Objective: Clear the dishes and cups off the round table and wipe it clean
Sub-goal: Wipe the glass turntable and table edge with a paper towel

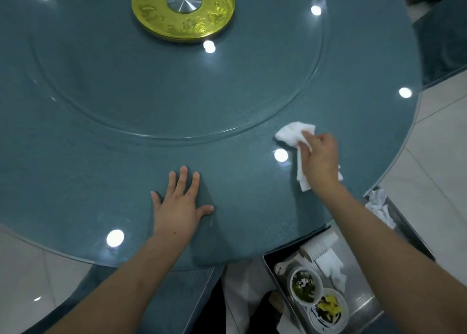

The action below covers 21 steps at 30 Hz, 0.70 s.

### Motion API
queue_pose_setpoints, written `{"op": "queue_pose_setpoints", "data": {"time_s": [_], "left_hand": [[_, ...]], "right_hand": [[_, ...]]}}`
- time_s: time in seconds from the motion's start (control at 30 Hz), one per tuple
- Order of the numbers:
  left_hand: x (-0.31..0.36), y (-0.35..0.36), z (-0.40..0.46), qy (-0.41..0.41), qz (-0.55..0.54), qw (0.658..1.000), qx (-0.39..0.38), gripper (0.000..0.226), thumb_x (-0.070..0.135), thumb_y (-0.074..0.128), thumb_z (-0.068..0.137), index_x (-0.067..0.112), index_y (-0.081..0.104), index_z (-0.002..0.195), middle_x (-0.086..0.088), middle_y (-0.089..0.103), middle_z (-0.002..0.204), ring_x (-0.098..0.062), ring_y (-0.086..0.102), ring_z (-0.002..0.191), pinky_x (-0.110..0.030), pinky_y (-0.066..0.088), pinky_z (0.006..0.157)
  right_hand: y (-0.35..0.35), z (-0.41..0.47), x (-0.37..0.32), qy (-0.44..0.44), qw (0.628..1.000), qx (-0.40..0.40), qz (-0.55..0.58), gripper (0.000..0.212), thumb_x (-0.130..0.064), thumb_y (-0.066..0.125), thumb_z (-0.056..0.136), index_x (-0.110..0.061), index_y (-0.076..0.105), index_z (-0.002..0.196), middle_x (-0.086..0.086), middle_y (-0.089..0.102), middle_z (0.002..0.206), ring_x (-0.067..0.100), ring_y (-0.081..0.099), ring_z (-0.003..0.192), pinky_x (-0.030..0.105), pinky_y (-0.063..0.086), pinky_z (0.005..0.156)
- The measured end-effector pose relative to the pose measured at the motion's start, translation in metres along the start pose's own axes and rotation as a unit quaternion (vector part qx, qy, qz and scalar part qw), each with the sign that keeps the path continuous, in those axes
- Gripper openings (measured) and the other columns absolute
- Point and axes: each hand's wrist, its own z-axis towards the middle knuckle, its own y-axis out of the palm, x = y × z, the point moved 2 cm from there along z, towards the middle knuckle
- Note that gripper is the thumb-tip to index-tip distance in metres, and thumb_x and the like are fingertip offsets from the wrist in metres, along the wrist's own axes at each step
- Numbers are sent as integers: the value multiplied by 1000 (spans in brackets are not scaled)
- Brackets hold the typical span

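The round table (106, 172) has a teal top under glass. My right hand (321, 161) grips a crumpled white cloth (293, 134) and holds it against the glass near the table's right edge. My left hand (179, 204) lies flat on the table near the front edge, fingers spread. No dishes or cups stand on the table. Below the table's edge at the lower right, a steel tray (364, 306) holds a bowl (305, 285) and a plate (328, 311) with food scraps, a stack of white paper cups (318, 246) lying on its side, a spoon and a crumpled napkin.
A glass turntable (177, 86) covers the table's middle, with a gold disc (183, 9) at its hub. A second steel bin with crumpled paper (379, 204) sits at the right, beside the table. Pale floor tiles surround the table. Ceiling lights reflect in the glass.
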Motion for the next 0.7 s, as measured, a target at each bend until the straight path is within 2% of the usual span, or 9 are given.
{"op": "queue_pose_setpoints", "data": {"time_s": [0.07,0.1,0.17,0.23,0.33,0.43,0.53,0.63,0.7], "left_hand": [[-2,2,2,-1,2,1000,6,91,73,40,94,33,-6,162,6,-20,169,-22,-16,157,-67,14,120],[-2,2,3,0,1,1000,10,91,73,41,93,34,-5,162,6,-19,170,-22,-15,157,-67,15,120],[-3,3,2,0,-1,1000,10,92,73,43,93,34,-2,163,6,-17,170,-22,-13,157,-67,17,119],[-3,1,1,-4,-5,1000,8,91,72,45,93,34,0,163,6,-15,171,-22,-11,158,-65,18,120],[2,0,-8,2,-8,1000,26,81,67,44,97,33,12,163,4,-8,172,-24,-6,158,-59,21,122],[21,9,-32,45,-13,998,44,77,68,43,97,35,20,162,4,-1,172,-23,-2,158,-53,21,123],[43,24,-50,70,0,997,18,90,77,46,89,40,10,162,6,-6,172,-22,-6,158,-54,18,124],[50,32,-52,55,20,998,11,96,78,49,86,41,3,162,5,-14,171,-24,-12,158,-59,15,123],[49,32,-51,49,20,999,8,96,77,49,87,41,1,162,6,-16,171,-23,-13,157,-59,15,123]], "right_hand": [[9,13,-10,109,992,58,3,35,-18,61,94,-11,68,128,24,55,111,41,55,102,41,44,87],[20,8,-29,121,991,61,1,34,-17,62,92,-12,69,125,24,55,111,42,55,102,44,45,87],[43,-27,-76,43,998,45,25,32,-8,67,86,-12,72,118,22,57,102,41,56,92,44,47,78],[47,-81,-109,-79,996,-17,37,36,-3,70,82,-12,73,117,18,59,96,37,55,84,42,47,72],[11,-121,-78,-214,972,-89,27,35,-3,70,84,-13,72,118,15,62,99,35,56,84,42,51,74],[-34,-89,4,-107,993,-54,-9,30,-27,57,97,-15,71,121,5,61,102,31,57,94,37,46,81],[-53,-45,60,18,998,36,-40,36,-17,62,97,-8,66,131,22,57,107,41,55,99,41,42,83],[-29,-63,32,117,989,82,-39,36,-10,66,90,-10,68,126,23,56,104,41,54,95,44,45,81],[-10,-103,-11,72,995,66,-4,38,-6,64,84,-13,69,121,20,55,99,36,52,88,43,47,76]]}}
